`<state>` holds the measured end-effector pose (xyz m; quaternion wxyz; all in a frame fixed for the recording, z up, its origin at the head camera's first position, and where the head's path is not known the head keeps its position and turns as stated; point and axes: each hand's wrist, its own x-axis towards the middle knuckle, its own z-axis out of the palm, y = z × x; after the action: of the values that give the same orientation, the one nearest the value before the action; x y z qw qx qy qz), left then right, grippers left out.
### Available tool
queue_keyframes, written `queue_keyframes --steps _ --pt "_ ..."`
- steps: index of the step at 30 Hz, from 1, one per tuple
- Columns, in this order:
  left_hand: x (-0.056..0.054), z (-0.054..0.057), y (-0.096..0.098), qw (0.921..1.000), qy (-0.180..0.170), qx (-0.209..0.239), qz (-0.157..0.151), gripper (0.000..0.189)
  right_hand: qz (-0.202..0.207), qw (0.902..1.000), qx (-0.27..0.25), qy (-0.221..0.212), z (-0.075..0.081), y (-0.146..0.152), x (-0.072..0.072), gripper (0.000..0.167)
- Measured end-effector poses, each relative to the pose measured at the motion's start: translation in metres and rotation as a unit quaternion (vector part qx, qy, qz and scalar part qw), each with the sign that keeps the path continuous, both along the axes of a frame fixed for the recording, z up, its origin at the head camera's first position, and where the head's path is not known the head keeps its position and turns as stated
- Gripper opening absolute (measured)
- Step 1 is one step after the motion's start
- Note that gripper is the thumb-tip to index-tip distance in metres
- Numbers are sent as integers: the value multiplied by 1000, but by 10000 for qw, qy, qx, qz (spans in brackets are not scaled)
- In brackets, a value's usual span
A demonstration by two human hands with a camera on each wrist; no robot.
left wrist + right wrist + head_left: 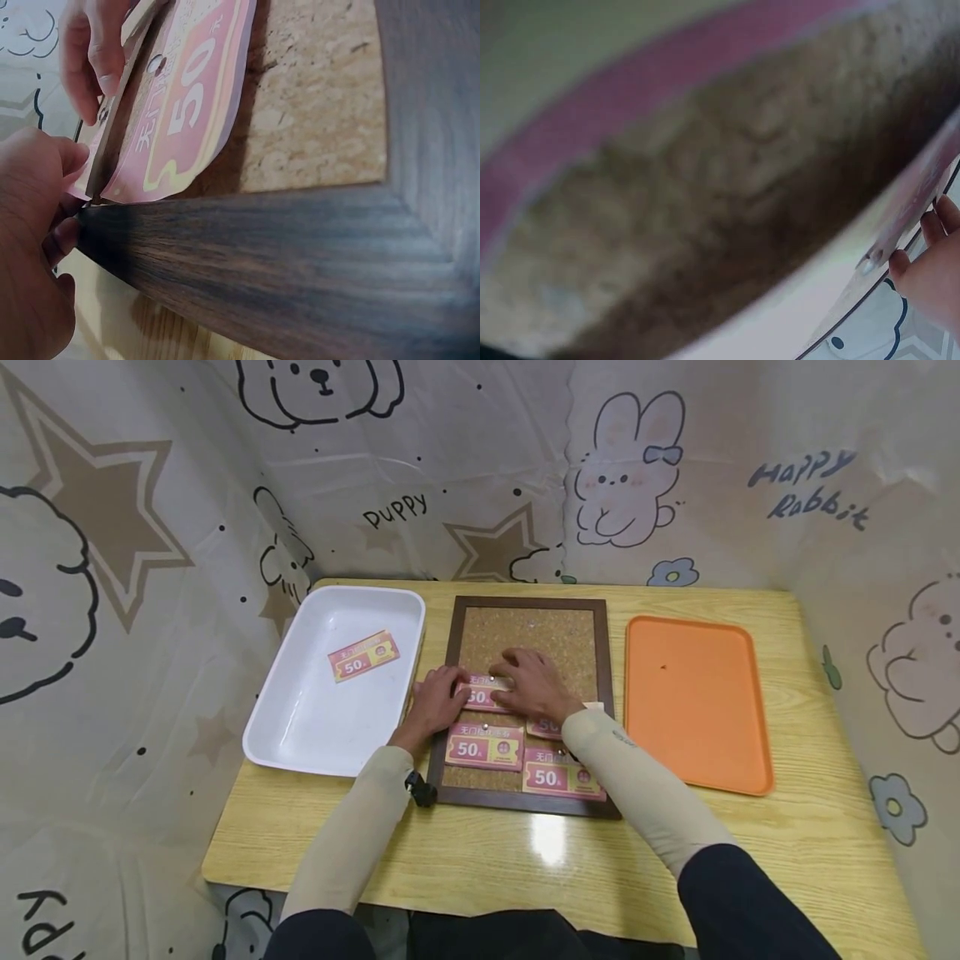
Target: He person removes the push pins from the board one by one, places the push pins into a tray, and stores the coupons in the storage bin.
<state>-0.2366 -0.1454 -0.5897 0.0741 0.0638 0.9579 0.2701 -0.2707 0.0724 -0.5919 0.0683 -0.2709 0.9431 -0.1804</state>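
On the brown-framed cork board, a pink and yellow coupon marked 50 lies between my two hands. My left hand pinches its left end at the frame's edge; in the left wrist view the fingers bend around that corner. My right hand is over the coupon's right part, fingers loosely spread around a small pushpin. Another pinned coupon lies just below. In the right wrist view a hand has a fingertip beside a pin; whose hand cannot be told.
To the left, a white tray holds one loose coupon. An orange tray lies to the right. Two more coupons, one of them the lower right coupon, are on the board, partly under my right forearm. Patterned cloth surrounds the wooden table.
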Motion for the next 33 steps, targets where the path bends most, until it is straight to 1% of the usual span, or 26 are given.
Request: queue_keyframes --steps 10,15,21,27,33 --pt "0 0 2 10000 -59 19 57 26 -43 9999 -131 11 -1 -1 1 46" --pt "0 -1 2 10000 -45 -3 72 28 -225 9987 -418 -179 0 -3 1 42" --pt "0 -2 2 10000 -30 44 83 28 -464 9948 -786 -450 -1 -3 1 35" --pt "-1 -4 3 9999 12 20 132 28 -521 9913 -1115 -472 -2 -3 -2 31" --pt "0 -6 2 9999 47 72 128 28 -600 9897 -1180 -539 -3 -3 -2 30"
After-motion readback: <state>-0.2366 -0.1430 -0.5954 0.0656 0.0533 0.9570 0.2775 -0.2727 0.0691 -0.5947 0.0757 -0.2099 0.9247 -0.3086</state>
